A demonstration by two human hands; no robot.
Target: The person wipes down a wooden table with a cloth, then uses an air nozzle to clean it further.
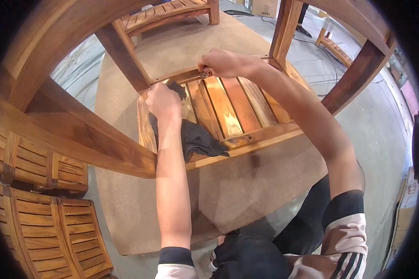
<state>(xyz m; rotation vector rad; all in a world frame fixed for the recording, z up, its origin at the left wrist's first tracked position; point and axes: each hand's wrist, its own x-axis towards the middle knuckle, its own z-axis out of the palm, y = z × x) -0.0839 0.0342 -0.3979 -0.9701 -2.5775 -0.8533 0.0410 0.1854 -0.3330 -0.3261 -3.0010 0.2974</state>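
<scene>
A wooden piece of furniture with a slatted panel (230,107) stands before me, its thick legs and rails framing the view. My left hand (164,100) is closed on a black cloth (200,139) at the panel's left side. Part of the cloth shows beside the knuckles, and the rest drapes over the slats and near rail (265,136). My right hand (221,63) reaches across to the far rail (186,74), its fingers curled together. A small shiny bit shows at those fingertips, too small to name.
Brown matting (246,186) lies under the furniture. Slatted wooden pieces (42,228) stand at the lower left, and another slatted piece (167,16) is at the back. Cables (307,42) run over the grey floor near a person's foot (303,30). A cardboard box (264,7) stands behind.
</scene>
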